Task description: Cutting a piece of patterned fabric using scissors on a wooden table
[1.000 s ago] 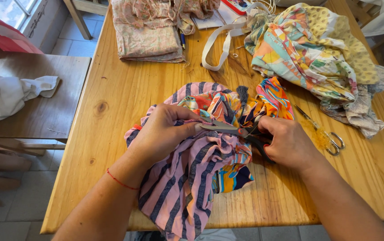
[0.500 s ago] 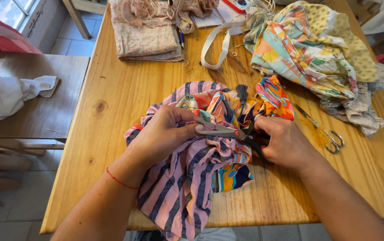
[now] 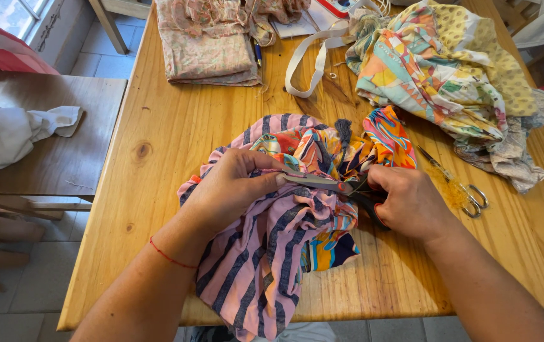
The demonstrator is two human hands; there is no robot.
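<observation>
Striped fabric (image 3: 265, 259), pink with dark stripes, is bunched up in the middle of the desk (image 3: 158, 133) and hangs over the near edge, with a bright multicolour piece (image 3: 373, 142) tangled into it on the far side. Your left hand (image 3: 231, 190) is clenched on a fold of the stripes, pinching it right at the blade tips. Your right hand (image 3: 411, 202) is wrapped around the black handles of the scissors (image 3: 332, 185), blades lying across the bunched cloth and pointing toward your left thumb; can't tell if they're actually biting into it. Just right of that hand, a second small pair of scissors (image 3: 458, 187) sits on the bare wood. Further back there's a heap of patterned cloth (image 3: 443, 69) on the right, a folded floral piece (image 3: 205, 47) on the left, and a white strap (image 3: 313, 54) between them.
</observation>
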